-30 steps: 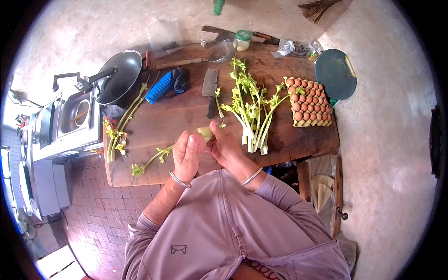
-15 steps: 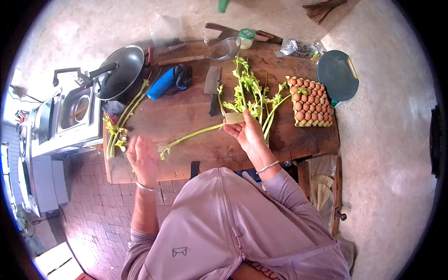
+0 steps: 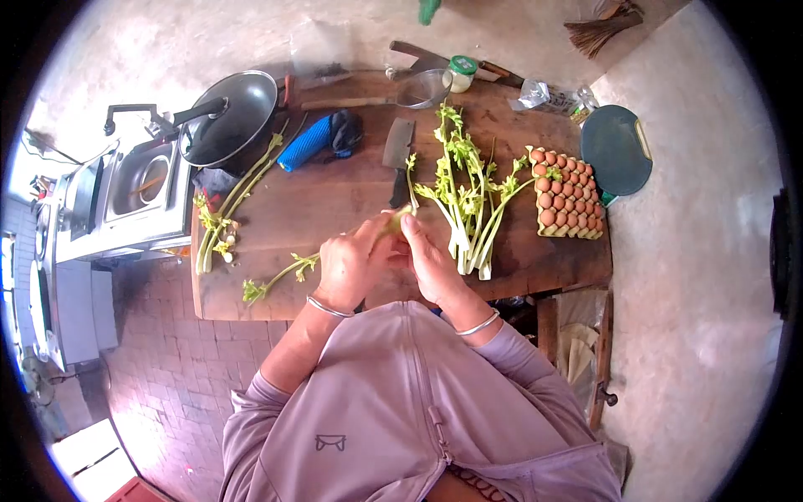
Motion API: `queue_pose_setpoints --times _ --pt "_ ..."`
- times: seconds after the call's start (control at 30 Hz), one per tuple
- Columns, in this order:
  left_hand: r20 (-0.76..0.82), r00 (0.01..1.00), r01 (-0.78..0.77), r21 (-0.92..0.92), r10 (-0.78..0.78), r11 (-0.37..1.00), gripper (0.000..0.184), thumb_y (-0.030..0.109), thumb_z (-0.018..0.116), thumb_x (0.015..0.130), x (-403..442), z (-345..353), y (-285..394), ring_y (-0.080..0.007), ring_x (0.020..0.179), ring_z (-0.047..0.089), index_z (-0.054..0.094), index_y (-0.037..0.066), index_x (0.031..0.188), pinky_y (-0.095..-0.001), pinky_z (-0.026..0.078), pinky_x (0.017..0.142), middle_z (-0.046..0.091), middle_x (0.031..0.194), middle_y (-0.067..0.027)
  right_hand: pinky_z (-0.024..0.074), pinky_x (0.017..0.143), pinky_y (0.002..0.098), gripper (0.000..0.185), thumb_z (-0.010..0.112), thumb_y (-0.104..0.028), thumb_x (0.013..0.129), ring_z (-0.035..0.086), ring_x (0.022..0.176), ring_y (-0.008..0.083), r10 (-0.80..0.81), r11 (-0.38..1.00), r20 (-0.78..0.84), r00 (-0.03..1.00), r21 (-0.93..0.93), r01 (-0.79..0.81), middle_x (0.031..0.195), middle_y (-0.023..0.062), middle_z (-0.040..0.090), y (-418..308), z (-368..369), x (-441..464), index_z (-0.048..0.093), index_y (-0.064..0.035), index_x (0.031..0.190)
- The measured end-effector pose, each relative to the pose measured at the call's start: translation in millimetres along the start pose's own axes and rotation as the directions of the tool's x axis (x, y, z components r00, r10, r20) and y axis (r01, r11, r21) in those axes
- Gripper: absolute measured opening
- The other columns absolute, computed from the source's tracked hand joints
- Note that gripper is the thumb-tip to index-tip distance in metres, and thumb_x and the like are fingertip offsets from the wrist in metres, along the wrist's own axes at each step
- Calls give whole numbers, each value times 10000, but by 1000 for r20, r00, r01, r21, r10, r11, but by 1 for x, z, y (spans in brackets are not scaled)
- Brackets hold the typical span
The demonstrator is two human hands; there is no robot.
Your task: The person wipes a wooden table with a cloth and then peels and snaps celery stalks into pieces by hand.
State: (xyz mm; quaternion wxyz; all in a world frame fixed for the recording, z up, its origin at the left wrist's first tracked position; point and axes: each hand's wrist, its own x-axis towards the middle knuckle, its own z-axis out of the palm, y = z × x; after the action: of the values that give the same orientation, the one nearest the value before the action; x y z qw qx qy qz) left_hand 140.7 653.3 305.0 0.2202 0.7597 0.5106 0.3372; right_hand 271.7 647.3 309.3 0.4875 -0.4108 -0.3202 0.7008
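Observation:
Both hands meet over the front of the wooden table, around one celery stalk (image 3: 294, 268). My left hand (image 3: 347, 266) is closed over its middle, and the leafy end sticks out to the left. My right hand (image 3: 431, 259) grips the pale base end, thumb on top; the fingers below are partly hidden. Just right of my hands lies a bunch of leafy celery (image 3: 468, 201), pale ends toward me. A cleaver (image 3: 399, 146) lies beyond my hands, its dark handle pointing toward me. More celery stalks (image 3: 226, 219) are at the table's left edge.
A tray of eggs (image 3: 569, 197) stands right on the table (image 3: 335, 197), beside a dark green round board (image 3: 616, 151). At the back are a strainer (image 3: 422, 89), a green-lidded jar (image 3: 462, 74) and a blue mesh-covered item (image 3: 308, 146). A wok (image 3: 230, 117) is back left, near the sink (image 3: 142, 188).
My left hand has moved right from beside the stalk's leafy tip and closed on the stalk next to my right hand. The view has shifted slightly.

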Motion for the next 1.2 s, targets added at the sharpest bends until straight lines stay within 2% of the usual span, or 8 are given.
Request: queue_pose_setpoints --times 0.23,0.4,0.77,0.83,0.93,1.1,1.13,1.2 --pt "-108 992 30 -250 -59 968 87 40 554 758 -7 -3 -5 -286 585 582 570 23 842 -329 446 506 569 692 -167 495 709 245 308 448 -137 893 538 852 104 -135 902 237 962 -372 218 1083 59 520 6 -13 -2 436 7 1165" --pt "-43 933 210 -745 -358 634 131 121 496 866 -5 -10 -2 -52 460 373 526 10 803 -208 315 412 441 546 13 471 699 214 261 438 -106 892 531 846 80 -145 920 196 970 -335 205 992 46 558 4 -13 -2 472 8 1124" --pt "-307 945 -117 -638 -111 761 134 129 434 899 8 -31 19 -80 492 450 502 23 854 -194 366 436 504 680 -21 323 457 197 199 479 -101 850 389 534 30 -199 773 198 960 -570 278 673 -26 492 -9 6 -14 538 -2 1013" --pt "159 934 256 -923 -320 289 137 155 421 906 5 -35 23 -103 514 483 483 45 854 -199 388 453 527 753 -39 310 465 181 195 462 -107 856 382 546 12 -217 851 126 968 -462 251 680 -44 486 -1 0 -9 549 0 993" --pt "237 932 284 -948 -275 145 151 180 418 909 -10 -10 11 -100 510 477 469 53 845 -204 388 455 526 748 -38 311 473 180 206 461 -112 857 385 558 9 -182 899 41 982 -399 183 688 -40 499 -7 -3 -7 545 5 1004" --pt "439 852 513 -809 -284 287 180 139 421 896 -42 -13 4 -77 447 428 488 49 755 -202 321 402 483 597 -12 428 609 200 231 433 -91 875 510 706 51 -354 663 57 933 -689 294 855 31 574 -10 -27 7 528 24 1051" --pt "441 853 513 -809 -279 288 180 139 421 896 -53 -15 -2 -77 447 428 488 49 755 -202 321 402 483 597 -12 441 616 211 238 431 -85 877 522 708 68 -166 849 -38 985 -513 123 880 56 573 -16 -30 -1 515 36 1064" --pt "515 793 609 -689 -326 392 187 120 417 892 -70 -18 -19 -61 447 404 502 43 745 -199 306 404 474 602 -4 433 574 204 234 439 -79 876 508 673 59 -394 809 -6 919 -476 344 867 61 571 -12 -39 6 506 40 1065"
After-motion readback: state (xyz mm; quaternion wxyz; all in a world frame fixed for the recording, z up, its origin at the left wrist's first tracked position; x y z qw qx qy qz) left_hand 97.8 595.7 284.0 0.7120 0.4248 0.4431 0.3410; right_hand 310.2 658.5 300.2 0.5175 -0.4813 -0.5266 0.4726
